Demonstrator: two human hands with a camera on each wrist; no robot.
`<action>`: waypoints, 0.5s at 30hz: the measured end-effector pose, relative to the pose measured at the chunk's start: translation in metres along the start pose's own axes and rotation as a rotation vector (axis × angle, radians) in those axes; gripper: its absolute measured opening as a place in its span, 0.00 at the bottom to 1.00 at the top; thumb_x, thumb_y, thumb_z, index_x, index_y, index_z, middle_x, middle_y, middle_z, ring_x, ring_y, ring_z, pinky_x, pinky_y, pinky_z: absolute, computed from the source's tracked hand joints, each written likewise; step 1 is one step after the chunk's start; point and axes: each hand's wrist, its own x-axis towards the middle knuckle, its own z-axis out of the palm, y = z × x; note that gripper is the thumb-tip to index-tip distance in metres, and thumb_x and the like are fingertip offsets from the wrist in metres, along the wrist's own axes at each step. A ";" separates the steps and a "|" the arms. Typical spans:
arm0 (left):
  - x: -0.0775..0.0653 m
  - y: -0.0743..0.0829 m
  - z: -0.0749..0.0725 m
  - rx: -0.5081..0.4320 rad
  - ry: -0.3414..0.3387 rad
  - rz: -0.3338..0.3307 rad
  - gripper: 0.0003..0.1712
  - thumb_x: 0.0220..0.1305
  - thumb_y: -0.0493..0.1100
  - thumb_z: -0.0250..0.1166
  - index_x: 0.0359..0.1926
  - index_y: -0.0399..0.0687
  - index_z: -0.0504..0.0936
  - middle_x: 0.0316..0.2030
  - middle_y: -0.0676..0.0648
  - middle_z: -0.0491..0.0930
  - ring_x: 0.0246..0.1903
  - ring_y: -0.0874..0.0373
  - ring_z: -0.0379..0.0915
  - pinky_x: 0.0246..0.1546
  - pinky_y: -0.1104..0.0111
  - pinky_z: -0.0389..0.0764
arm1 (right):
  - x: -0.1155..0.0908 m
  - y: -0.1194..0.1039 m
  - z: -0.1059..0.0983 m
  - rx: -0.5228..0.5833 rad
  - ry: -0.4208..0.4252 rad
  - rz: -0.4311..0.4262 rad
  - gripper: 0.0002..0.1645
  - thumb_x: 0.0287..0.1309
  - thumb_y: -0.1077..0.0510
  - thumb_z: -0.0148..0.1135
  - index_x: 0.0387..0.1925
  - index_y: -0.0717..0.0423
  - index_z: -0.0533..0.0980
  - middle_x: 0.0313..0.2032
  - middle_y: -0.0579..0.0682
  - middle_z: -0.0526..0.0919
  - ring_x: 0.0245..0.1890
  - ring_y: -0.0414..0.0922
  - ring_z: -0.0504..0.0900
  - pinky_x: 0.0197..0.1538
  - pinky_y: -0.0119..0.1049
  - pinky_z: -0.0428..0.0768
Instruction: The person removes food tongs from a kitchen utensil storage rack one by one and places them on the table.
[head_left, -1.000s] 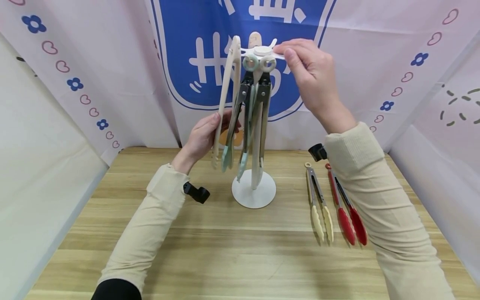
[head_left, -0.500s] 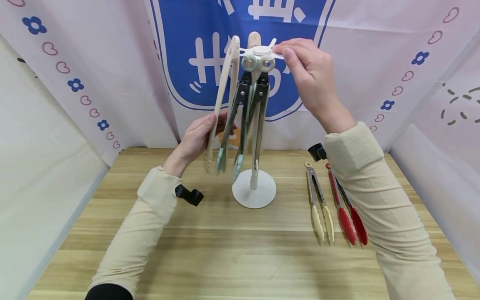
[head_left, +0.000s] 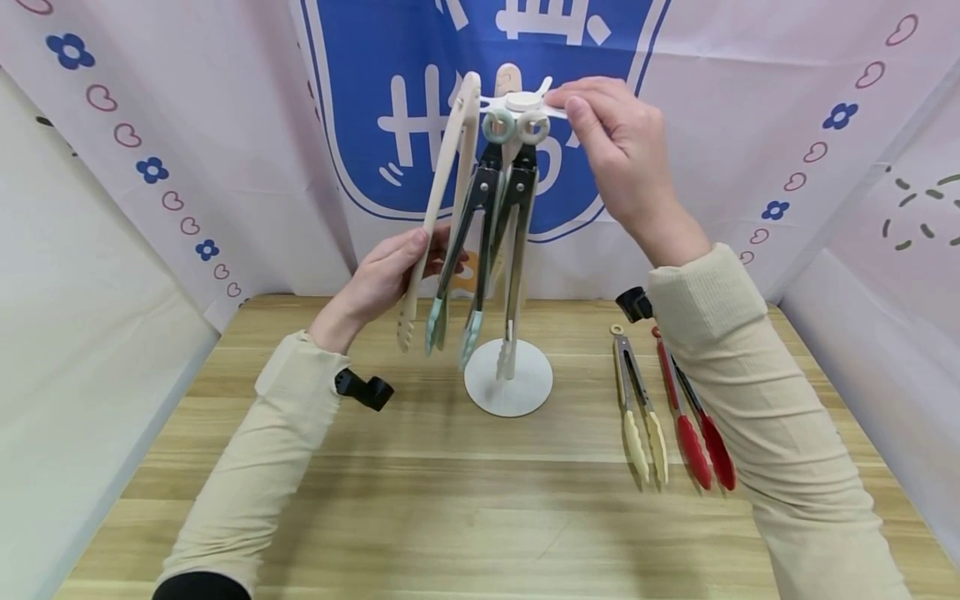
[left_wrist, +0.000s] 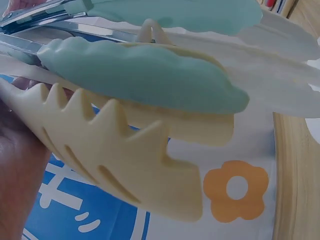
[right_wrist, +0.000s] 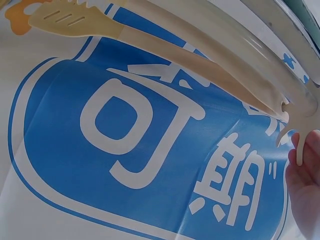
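A white utensil stand (head_left: 522,102) with a round base (head_left: 510,398) rises from the table. From its hooks hang beige tongs (head_left: 438,183), mint-tipped tongs (head_left: 483,187) and pale grey-tipped tongs (head_left: 519,187). My left hand (head_left: 384,271) grips the beige tongs partway down, thumb in front and fingers mostly hidden behind. Their toothed beige head (left_wrist: 135,155) fills the left wrist view, below a mint tip (left_wrist: 145,80). With thumb and fingers, my right hand (head_left: 626,154) pinches a hook (right_wrist: 300,145) at the stand's top right. A beige slotted utensil (right_wrist: 175,52) hangs behind.
Cream-tipped tongs (head_left: 637,400) and red tongs (head_left: 690,408) lie on the wooden table (head_left: 450,517), right of the stand, near my right sleeve. A white cloth backdrop (head_left: 750,100) with a blue emblem stands close behind the rack.
My left hand has moved left and slightly down, swinging the beige tongs' lower end outward. The mint-tipped tongs have swung left too. My right hand stays at the top hook.
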 end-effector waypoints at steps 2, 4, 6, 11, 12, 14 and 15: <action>0.000 0.000 -0.001 0.014 -0.006 -0.002 0.32 0.71 0.50 0.42 0.59 0.21 0.59 0.44 0.47 0.77 0.46 0.51 0.74 0.50 0.64 0.73 | 0.000 0.000 0.000 0.002 0.002 0.000 0.17 0.66 0.58 0.46 0.42 0.62 0.80 0.44 0.52 0.81 0.50 0.38 0.73 0.52 0.26 0.68; 0.001 0.000 -0.002 0.036 -0.001 -0.008 0.30 0.71 0.47 0.43 0.59 0.22 0.60 0.44 0.45 0.77 0.46 0.50 0.74 0.50 0.63 0.73 | 0.000 0.000 0.001 0.002 0.004 0.000 0.17 0.66 0.58 0.46 0.42 0.62 0.80 0.44 0.52 0.81 0.50 0.38 0.74 0.52 0.26 0.68; 0.001 0.001 -0.002 0.058 0.004 -0.023 0.26 0.70 0.42 0.44 0.59 0.23 0.61 0.45 0.40 0.76 0.45 0.50 0.74 0.50 0.62 0.73 | 0.000 0.000 0.001 -0.002 0.002 -0.002 0.17 0.66 0.58 0.46 0.42 0.61 0.80 0.44 0.52 0.81 0.50 0.38 0.73 0.52 0.26 0.68; 0.003 0.003 0.000 0.108 0.006 -0.054 0.20 0.66 0.32 0.46 0.57 0.24 0.63 0.45 0.29 0.73 0.43 0.56 0.77 0.49 0.62 0.75 | -0.001 0.001 0.001 -0.002 0.016 -0.025 0.17 0.65 0.59 0.46 0.41 0.62 0.80 0.43 0.52 0.82 0.49 0.39 0.74 0.51 0.26 0.68; 0.003 0.003 0.000 0.118 0.006 -0.055 0.20 0.66 0.31 0.46 0.57 0.24 0.63 0.45 0.31 0.74 0.42 0.56 0.77 0.48 0.62 0.76 | -0.001 0.001 0.001 -0.001 0.019 -0.029 0.17 0.65 0.59 0.46 0.41 0.62 0.80 0.43 0.53 0.82 0.49 0.40 0.74 0.51 0.27 0.68; 0.004 0.004 0.001 0.123 0.005 -0.054 0.20 0.65 0.29 0.46 0.56 0.22 0.63 0.43 0.36 0.76 0.41 0.57 0.77 0.47 0.63 0.77 | -0.001 0.001 0.001 -0.005 0.020 -0.028 0.17 0.65 0.59 0.46 0.41 0.62 0.80 0.43 0.53 0.82 0.49 0.39 0.74 0.51 0.27 0.68; 0.005 0.004 0.001 0.131 0.006 -0.051 0.20 0.64 0.29 0.46 0.56 0.22 0.63 0.42 0.41 0.78 0.41 0.57 0.77 0.46 0.64 0.77 | -0.001 0.001 0.001 -0.007 0.017 -0.022 0.17 0.65 0.59 0.46 0.41 0.62 0.80 0.43 0.52 0.82 0.49 0.39 0.74 0.52 0.26 0.68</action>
